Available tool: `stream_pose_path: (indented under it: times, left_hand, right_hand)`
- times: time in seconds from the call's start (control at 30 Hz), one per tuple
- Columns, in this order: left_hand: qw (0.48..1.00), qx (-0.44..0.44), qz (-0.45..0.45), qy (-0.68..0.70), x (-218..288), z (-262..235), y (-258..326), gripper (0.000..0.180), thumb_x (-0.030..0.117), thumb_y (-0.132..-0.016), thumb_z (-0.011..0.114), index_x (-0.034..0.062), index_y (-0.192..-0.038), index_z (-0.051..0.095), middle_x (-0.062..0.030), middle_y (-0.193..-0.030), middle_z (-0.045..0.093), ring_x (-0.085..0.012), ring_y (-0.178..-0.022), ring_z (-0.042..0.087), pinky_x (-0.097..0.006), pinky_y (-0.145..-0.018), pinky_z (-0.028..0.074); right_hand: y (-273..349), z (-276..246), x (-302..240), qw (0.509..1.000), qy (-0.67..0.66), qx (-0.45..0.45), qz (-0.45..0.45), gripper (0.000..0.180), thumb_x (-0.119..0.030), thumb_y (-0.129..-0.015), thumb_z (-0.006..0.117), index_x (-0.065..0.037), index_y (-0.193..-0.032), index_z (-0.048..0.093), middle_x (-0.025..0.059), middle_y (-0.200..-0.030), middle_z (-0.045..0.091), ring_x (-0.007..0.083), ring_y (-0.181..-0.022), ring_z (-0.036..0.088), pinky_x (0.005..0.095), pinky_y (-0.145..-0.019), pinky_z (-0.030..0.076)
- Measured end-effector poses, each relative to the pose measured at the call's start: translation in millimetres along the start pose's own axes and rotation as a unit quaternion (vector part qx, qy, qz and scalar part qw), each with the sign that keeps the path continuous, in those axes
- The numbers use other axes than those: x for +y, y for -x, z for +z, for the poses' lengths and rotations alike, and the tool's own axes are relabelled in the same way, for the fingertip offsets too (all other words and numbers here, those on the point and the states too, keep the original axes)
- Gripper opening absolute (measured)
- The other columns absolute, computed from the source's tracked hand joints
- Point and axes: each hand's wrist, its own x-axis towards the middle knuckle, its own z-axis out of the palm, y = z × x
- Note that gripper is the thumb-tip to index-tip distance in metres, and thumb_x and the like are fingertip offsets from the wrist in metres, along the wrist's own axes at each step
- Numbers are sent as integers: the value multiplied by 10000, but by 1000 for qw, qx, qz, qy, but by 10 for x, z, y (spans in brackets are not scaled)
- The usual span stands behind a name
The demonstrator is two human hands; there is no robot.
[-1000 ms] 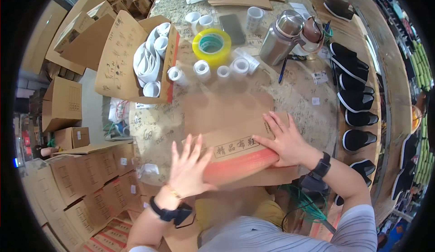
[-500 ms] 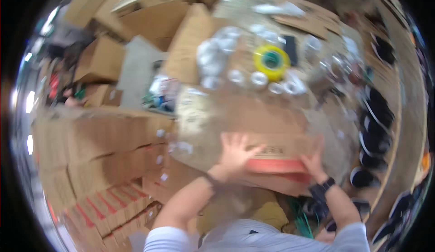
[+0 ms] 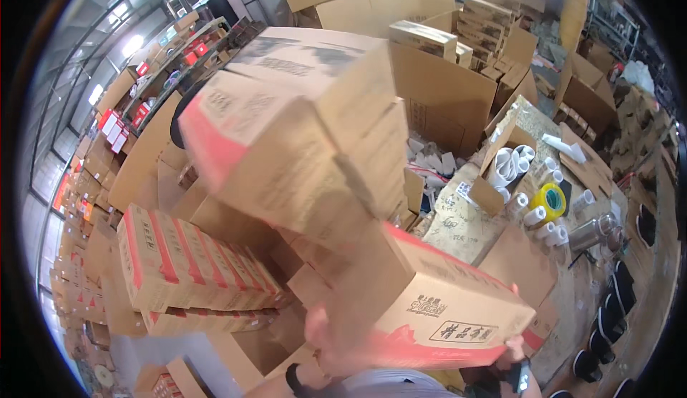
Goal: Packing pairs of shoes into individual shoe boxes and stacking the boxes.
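Note:
A long brown carton [image 3: 444, 323] with red bands and dark print slants across the lower middle in front of me. My right hand [image 3: 513, 351] grips its lower right corner, thumb on the printed side. By the carton's left end is my left hand [image 3: 325, 337], smeared by motion, so its fingers and any grip cannot be made out. Just beyond, a large stack of tan cartons [image 3: 300, 133] with red corners leans at an angle, partly blurred; what holds it up is hidden. A dark rounded shape [image 3: 182, 115] shows behind its left side.
Red-striped cartons [image 3: 193, 262] stand in rows at left, near an open box [image 3: 275, 341]. On the worktable [image 3: 458, 230] at right lie a yellow tape roll [image 3: 549, 202], white rolls [image 3: 535, 216] and a clear jar [image 3: 592, 232]. Black items [image 3: 608, 316] line the right edge.
The view has swung up and left, showing the shelves and the leaning stack. Between my hands, the cardboard that was low over the table is now a tilted carton. My left hand is at its left end.

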Motion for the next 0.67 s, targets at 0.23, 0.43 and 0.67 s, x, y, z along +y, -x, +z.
stream_pose_path:
  times: [0.23, 0.43, 0.67]
  left_hand:
    - [910, -35, 278, -306, 643, -552, 968, 251, 215, -751, 564, 72, -956, 587, -66, -882, 578, -231, -797, 562, -398, -713, 448]
    - [732, 522, 426, 102, 1331, -1415, 367, 784, 74, -785, 620, 33, -1449, 204, -96, -1286, 438, -207, -1128, 460, -371, -1017, 328]
    - [754, 483, 313, 316, 1087, -2058, -12, 710, 297, -910, 546, 195, -1492, 153, -38, -1497, 259, -186, -1368, 249, -339, -1136, 161]
  right_hand:
    - [-459, 2135, 108, 994, -1, -88, -65, 543, -176, -934, 478, 3, -1412, 293, 139, -1407, 412, 267, -1290, 417, 371, -1053, 357]
    - [-1563, 3264, -752, 930, -38, -76, -357, 432, -204, -1007, 400, -25, -1395, 335, 91, -1387, 433, 186, -1245, 442, 331, -1025, 380]
    - [-2312, 3316, -658, 848, 273, -75, -449, 568, -436, -940, 465, -139, -1412, 358, 177, -1392, 426, 334, -1326, 348, 417, -1093, 267]
